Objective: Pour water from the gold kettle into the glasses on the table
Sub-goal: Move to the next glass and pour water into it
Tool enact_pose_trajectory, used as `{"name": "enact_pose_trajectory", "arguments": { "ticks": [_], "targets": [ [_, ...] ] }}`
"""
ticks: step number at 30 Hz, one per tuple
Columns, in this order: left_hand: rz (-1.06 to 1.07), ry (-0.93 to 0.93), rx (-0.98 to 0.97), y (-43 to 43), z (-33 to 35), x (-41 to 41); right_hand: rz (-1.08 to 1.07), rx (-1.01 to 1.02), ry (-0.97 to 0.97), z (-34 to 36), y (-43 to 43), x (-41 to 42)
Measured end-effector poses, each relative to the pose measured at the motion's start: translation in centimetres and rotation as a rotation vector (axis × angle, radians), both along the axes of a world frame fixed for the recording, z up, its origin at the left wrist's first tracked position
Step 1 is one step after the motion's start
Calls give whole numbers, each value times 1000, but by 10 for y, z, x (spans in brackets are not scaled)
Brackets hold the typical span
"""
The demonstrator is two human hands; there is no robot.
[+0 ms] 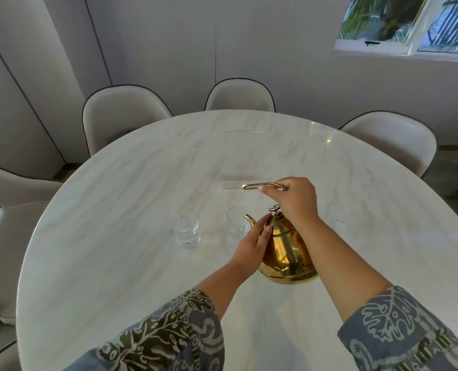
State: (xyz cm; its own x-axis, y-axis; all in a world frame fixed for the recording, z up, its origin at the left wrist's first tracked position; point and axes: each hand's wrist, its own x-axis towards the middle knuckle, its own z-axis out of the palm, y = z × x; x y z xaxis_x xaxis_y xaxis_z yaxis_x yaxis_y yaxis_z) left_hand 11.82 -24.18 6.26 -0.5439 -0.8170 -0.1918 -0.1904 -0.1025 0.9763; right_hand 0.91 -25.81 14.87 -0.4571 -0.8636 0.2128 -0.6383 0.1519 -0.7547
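Observation:
A gold kettle (285,253) stands on the round marble table (115,210), its spout pointing left toward a clear glass (237,226). My right hand (293,200) grips the kettle's raised gold handle from above. My left hand (254,243) rests flat against the kettle's left side, fingers reaching up near the lid knob. A second glass (186,230), further left, holds water. A third glass (337,214) stands to the right, partly behind my right arm.
A clear acrylic stand (246,156) sits upright just beyond the kettle handle. Several beige chairs (123,116) ring the table's far and left sides. A window (410,25) is at the upper right.

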Motion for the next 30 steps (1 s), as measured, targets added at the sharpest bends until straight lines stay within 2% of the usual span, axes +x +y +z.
{"name": "enact_pose_trajectory", "arguments": {
  "ticks": [30],
  "targets": [
    [36,88,78,3,17,-5,46,141,102,21,-15,7]
  ]
}}
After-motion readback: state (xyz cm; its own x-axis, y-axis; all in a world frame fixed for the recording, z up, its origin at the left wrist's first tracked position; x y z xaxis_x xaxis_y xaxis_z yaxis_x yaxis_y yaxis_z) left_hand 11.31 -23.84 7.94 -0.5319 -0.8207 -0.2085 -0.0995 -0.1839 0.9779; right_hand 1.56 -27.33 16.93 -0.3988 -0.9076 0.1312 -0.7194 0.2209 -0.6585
